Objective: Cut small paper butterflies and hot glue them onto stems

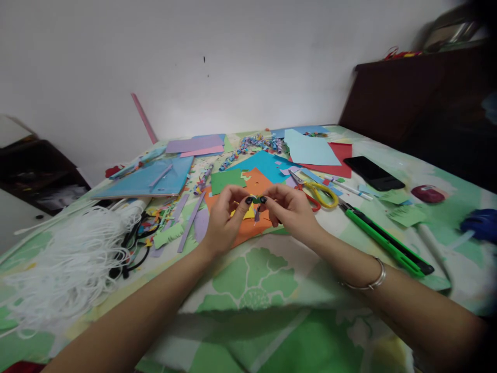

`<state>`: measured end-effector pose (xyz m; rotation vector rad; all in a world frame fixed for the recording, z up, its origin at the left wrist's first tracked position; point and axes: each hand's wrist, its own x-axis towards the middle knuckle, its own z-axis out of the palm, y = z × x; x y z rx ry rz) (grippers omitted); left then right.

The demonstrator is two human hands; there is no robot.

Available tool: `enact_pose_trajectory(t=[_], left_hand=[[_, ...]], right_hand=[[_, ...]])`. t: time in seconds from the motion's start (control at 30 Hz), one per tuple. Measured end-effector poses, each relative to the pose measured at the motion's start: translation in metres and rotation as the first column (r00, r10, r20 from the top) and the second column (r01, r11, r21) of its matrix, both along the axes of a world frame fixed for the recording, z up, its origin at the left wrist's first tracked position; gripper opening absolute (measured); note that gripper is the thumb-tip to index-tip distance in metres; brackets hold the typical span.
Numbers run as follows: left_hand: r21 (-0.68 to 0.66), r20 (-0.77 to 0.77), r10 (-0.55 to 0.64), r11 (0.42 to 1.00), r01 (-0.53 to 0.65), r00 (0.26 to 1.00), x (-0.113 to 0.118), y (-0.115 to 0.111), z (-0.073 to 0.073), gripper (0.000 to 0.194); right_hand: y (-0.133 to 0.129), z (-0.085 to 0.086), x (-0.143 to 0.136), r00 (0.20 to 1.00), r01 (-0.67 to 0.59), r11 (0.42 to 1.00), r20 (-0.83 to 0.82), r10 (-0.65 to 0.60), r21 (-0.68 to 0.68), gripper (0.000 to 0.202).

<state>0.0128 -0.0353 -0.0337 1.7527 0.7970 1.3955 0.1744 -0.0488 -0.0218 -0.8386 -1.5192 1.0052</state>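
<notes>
Head view: left hand (229,215) and right hand (289,207) meet at the centre of the frame, thumbs and forefingers pinched on a small dark green piece (256,200), seemingly paper, that spans the narrow gap between the dark-nailed thumbs. Both grips look closed on it, though the fingertips hide most of its shape. Just below, a purple scrap (257,213) shows between the hands; whether it is attached to the green piece I cannot tell. An orange sheet (259,181) lies beneath, mid-frame.

The step in hand appears to be fine two-handed shaping, perhaps folding or rolling. By my judgement the next move calls for light, even pressure from both pinches, since so small a piece could slip or crease. Scissors (325,195) and a green cutter (382,235) lie right of centre, apart from the fingers; purple strips (192,223) lie left of centre.
</notes>
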Motion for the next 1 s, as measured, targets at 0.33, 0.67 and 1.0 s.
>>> enact_pose_trajectory(t=[0.33, 0.67, 1.0], left_hand=[[-0.075, 0.005, -0.097, 0.992, 0.097, 0.995, -0.001, 0.001, 0.008, 0.019], [-0.093, -0.085, -0.052, 0.995, 0.044, 0.995, -0.002, 0.001, 0.007, 0.026], [-0.118, -0.052, -0.054, 0.992, 0.047, 0.997, -0.001, 0.001, 0.006, 0.022]], right_hand=[[0.007, 0.0, 0.005, 0.972, -0.152, 0.985, -0.194, 0.134, -0.085, 0.028], [0.002, 0.0, 0.0, 0.993, -0.091, 0.994, -0.079, 0.086, -0.056, 0.024], [-0.004, -0.012, -0.005, 0.949, 0.062, 0.949, 0.276, -0.152, 0.311, 0.004]])
